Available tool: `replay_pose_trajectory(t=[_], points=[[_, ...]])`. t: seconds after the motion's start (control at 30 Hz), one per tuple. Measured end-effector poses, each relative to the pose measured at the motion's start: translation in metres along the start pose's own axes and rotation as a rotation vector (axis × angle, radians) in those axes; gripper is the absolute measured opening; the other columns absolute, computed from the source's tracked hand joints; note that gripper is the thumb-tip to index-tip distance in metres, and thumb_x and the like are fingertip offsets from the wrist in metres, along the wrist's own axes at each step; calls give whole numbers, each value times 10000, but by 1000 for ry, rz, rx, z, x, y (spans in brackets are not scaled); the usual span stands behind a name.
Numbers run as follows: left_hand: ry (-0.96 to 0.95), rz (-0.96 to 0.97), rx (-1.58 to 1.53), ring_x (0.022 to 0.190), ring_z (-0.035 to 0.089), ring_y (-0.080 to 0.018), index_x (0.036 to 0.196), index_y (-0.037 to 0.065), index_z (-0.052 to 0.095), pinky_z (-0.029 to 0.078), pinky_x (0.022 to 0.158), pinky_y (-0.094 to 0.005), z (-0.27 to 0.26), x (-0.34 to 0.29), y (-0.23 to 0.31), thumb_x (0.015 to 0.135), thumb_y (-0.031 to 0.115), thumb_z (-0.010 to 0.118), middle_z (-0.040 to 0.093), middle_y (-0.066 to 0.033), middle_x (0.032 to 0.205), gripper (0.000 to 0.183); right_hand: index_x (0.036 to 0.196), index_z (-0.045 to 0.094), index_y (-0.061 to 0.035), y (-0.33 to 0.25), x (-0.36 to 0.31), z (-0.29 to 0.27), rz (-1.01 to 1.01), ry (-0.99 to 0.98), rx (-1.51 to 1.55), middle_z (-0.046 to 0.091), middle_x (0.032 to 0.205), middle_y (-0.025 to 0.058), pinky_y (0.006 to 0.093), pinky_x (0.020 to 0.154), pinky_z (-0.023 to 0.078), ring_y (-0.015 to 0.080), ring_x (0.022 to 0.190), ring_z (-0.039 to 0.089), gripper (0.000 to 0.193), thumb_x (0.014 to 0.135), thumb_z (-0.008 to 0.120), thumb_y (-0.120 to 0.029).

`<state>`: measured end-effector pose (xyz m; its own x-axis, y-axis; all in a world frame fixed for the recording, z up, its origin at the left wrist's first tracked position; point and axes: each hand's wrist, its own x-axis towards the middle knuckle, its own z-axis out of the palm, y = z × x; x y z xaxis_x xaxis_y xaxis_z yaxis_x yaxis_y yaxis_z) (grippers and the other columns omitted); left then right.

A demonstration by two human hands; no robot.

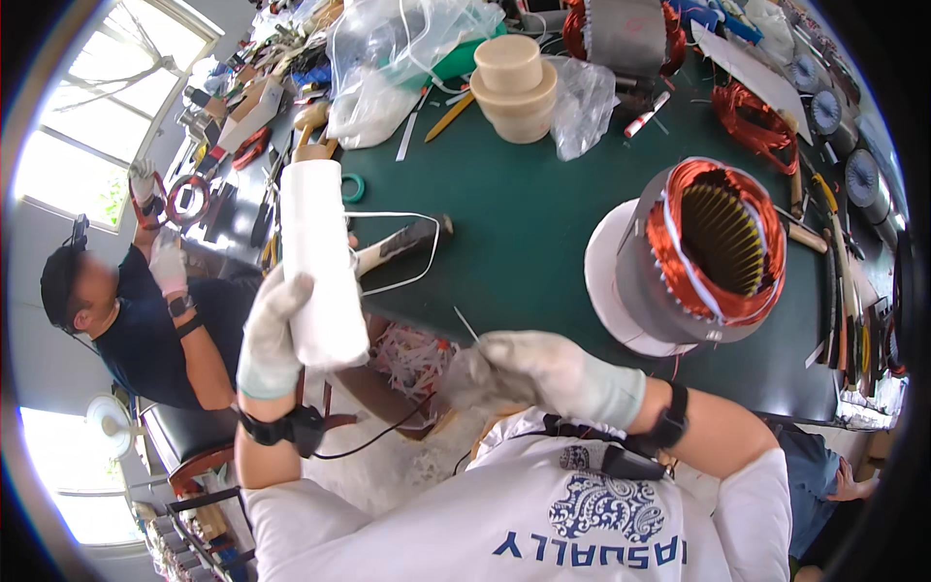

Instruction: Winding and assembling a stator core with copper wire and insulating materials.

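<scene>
My gloved left hand (274,325) is wrapped round a tall white roll of cord (323,257), held upright on the left. A loop of thin white cord (393,213) hangs off the roll's right side, over a dark-headed hammer (407,241) on the bench. In front of my body, my gloved right hand (543,373) has its fingers pinched together. A thin pale cord end (465,325) sticks up from them; motion smears the fingertips. Farther right stands a motor stator (718,247) with copper windings and white lacing, tilted against a white round disc (611,281).
A green bench top (485,262) carries a cream stepped cylinder (514,92), plastic bags (388,78), another stator (626,34) and copper coils (752,121). Hand tools line the right edge. A scrap bin (412,364) sits below the bench edge. A co-worker (155,310) handles coils at left.
</scene>
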<state>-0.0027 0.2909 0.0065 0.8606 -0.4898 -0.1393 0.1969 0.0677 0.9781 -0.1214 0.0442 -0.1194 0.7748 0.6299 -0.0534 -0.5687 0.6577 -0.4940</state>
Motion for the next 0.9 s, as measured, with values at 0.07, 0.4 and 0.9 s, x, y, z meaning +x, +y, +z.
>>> replay_pose_trajectory(t=[0.07,0.4,0.9], points=[[-135,-114,-180,1009,670,-217,1377,-77,475,574,855,-337,8,-19,-21,742,315,840,642,-157,1184,830,1004,620,-59,6,27,0,-99,-41,246,618,1272,174,443,1033,454,291,1240,567,339,1047,483,-366],[96,-40,411,948,637,-188,1275,-44,518,542,820,-336,-64,22,-94,724,246,762,648,-124,1089,669,976,526,-74,-52,-32,27,-476,72,124,559,775,56,429,955,437,196,738,573,354,1074,412,-394],[300,596,152,1080,638,-215,1334,-13,449,513,1000,-358,-8,164,-76,772,-82,763,611,-116,1210,648,921,616,-47,-50,-165,76,-759,308,-416,614,657,101,469,899,462,247,633,611,333,1030,562,-356]])
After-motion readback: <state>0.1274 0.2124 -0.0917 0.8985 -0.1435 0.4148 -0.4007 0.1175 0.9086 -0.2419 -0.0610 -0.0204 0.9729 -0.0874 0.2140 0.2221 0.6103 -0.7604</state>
